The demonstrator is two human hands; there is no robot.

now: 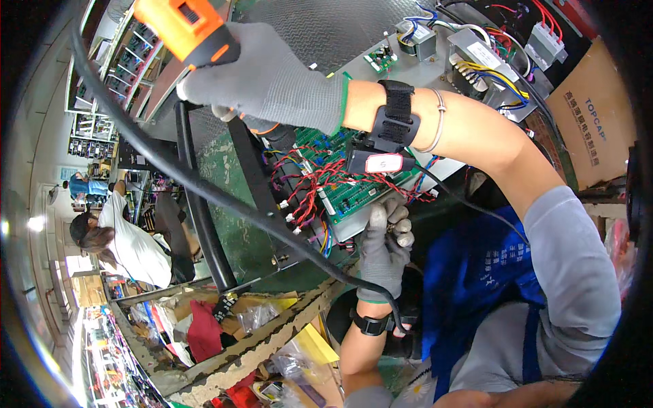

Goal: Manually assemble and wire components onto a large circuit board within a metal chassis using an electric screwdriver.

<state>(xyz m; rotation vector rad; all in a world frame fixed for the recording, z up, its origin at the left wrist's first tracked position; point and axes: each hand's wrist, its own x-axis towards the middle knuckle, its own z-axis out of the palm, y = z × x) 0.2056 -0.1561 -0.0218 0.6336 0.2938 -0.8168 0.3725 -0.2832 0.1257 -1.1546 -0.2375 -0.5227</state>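
My right hand [262, 75], in a grey glove, is closed around an orange and black power drill [187, 30]. The drill is held over the left edge of a metal chassis, and its tip is hidden behind my hand and the black rail. Lower down, my left hand [386, 234], also gloved, has its fingers curled in at the chassis's near edge. Something small may be in those fingers, but I cannot make it out. Between the hands lies a green circuit board [354, 194] with a bundle of red twisted wires [320, 180] across it.
A thick black cable [224, 197] crosses the view. Transformers [469, 64] with coloured leads sit on the chassis at the back right, beside a cardboard box [588, 115]. A bin [204, 333] of scraps and plastic bags is at lower left. Another person [132, 234] sits at far left.
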